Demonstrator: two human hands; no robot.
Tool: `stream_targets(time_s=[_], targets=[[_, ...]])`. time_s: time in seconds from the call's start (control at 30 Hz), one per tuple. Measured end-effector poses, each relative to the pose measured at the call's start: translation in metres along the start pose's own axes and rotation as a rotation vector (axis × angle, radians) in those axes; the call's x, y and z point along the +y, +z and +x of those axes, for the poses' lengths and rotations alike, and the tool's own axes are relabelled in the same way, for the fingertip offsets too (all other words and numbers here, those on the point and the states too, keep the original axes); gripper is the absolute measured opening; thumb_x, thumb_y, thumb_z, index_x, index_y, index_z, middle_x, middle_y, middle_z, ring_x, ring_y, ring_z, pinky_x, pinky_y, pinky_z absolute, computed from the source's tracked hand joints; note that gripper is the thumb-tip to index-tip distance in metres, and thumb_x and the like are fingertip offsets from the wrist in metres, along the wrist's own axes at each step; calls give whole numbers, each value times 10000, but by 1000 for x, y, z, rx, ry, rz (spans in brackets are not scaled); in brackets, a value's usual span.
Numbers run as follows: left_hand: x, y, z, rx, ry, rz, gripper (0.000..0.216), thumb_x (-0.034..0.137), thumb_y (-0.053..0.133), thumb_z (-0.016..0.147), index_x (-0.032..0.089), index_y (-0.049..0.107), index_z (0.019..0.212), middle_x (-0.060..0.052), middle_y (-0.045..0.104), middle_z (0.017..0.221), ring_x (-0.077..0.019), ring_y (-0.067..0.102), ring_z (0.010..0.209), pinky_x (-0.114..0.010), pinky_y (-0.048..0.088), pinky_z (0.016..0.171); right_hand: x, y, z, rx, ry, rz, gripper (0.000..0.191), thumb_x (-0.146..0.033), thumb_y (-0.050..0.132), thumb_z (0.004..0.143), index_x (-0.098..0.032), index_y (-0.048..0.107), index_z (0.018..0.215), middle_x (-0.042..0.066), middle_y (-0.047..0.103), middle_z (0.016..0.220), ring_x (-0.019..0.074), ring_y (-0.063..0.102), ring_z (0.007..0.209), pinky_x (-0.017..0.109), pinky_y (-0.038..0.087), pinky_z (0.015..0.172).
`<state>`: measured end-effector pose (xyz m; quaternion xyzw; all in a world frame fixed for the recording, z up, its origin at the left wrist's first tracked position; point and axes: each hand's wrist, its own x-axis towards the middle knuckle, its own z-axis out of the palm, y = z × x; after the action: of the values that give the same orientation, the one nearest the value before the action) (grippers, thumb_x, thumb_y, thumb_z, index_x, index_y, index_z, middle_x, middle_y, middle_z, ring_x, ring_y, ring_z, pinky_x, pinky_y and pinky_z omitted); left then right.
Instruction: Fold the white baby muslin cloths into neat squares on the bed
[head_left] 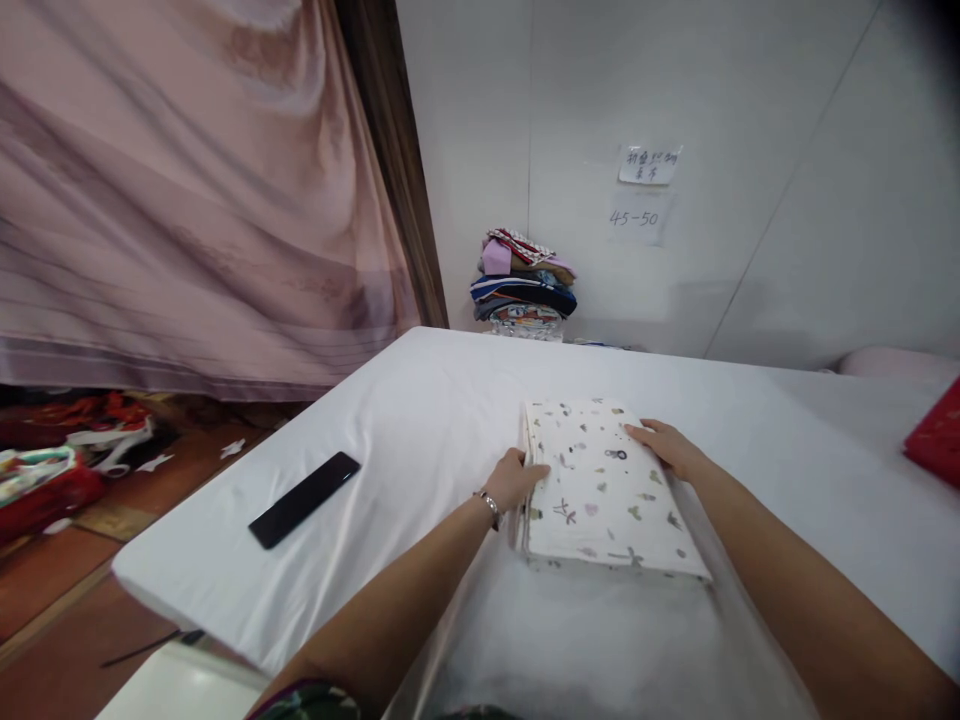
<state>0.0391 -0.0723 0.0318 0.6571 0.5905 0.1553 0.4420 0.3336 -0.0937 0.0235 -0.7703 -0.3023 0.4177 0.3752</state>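
A neatly folded cloth, white with small printed plants and figures, lies on the white-covered table. My left hand grips its left edge, thumb on top and the other fingers at the side of the layers; a bracelet circles that wrist. At the upper right edge, my right hand holds the cloth with its fingertips on the top face and the rest of the hand along the side. What lies under the cloth at the right hand is hidden. A pale, see-through-looking sheet spreads between my forearms, below the cloth.
A black phone-like slab lies on the table to the left. Folded fabrics are stacked by the wall at the far edge. Something red sits at the right. A pink curtain hangs at left, above floor clutter.
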Motion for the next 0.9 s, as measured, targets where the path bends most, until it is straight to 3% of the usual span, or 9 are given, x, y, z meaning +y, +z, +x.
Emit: stream_targets(time_s=[0.2, 0.37, 0.53, 0.67, 0.77, 0.83, 0.9], targets=[[-3, 1, 1, -92, -113, -341, 669, 411, 689, 663, 108, 398, 1184, -151, 596, 1082, -230, 611, 899, -335, 524, 704, 2, -4, -9, -69, -20, -64, 911, -524, 705, 621, -216, 310, 1382, 167, 534, 1237, 259, 617, 905, 337, 523, 685], [4, -6, -7, -247, -136, -496, 473, 350, 652, 707, 100, 492, 1074, -143, 620, 1074, -225, 618, 917, -291, 533, 696, 7, 6, -11, -22, -77, 78, 828, -428, 699, 671, -203, 320, 1372, 144, 616, 1103, 224, 648, 804, 322, 529, 680], [0, 0, -7, -80, -75, -377, 416, 308, 645, 707, 111, 511, 1048, -122, 640, 1021, -217, 618, 901, -295, 529, 720, 11, 12, -14, 52, -121, 130, 751, -375, 687, 686, -189, 372, 1342, 135, 631, 1051, 211, 651, 728, 296, 534, 629], [-5, 0, 0, -58, -77, -384, 392, 290, 612, 730, 124, 507, 1069, -106, 650, 986, -197, 629, 836, -294, 531, 687, 11, 18, -18, 109, -146, 93, 716, -389, 662, 699, -181, 389, 1327, 135, 604, 1116, 223, 649, 802, 292, 537, 664], [-6, -21, 15, -4, -68, -340, 423, 285, 596, 742, 116, 492, 1116, -114, 645, 1009, -188, 631, 829, -272, 527, 671, 8, 33, -31, 63, -144, 125, 749, -397, 628, 725, -189, 301, 1366, 140, 581, 1163, 226, 642, 852, 297, 543, 676], [-7, -46, 27, 43, -67, -257, 466, 298, 607, 733, 120, 486, 1145, -119, 642, 1030, -196, 631, 836, -267, 525, 654, 6, 44, -43, -37, -133, 165, 817, -407, 618, 732, -211, 191, 1400, 129, 597, 1139, 225, 641, 845, 313, 547, 653], [-10, -72, 36, 9, -110, -200, 474, 316, 628, 710, 133, 510, 1132, -112, 653, 1013, -211, 637, 826, -272, 526, 629, 6, 52, -53, -166, -125, 153, 895, -440, 620, 729, -234, 87, 1418, 104, 640, 1047, 223, 647, 781, 338, 546, 619]])
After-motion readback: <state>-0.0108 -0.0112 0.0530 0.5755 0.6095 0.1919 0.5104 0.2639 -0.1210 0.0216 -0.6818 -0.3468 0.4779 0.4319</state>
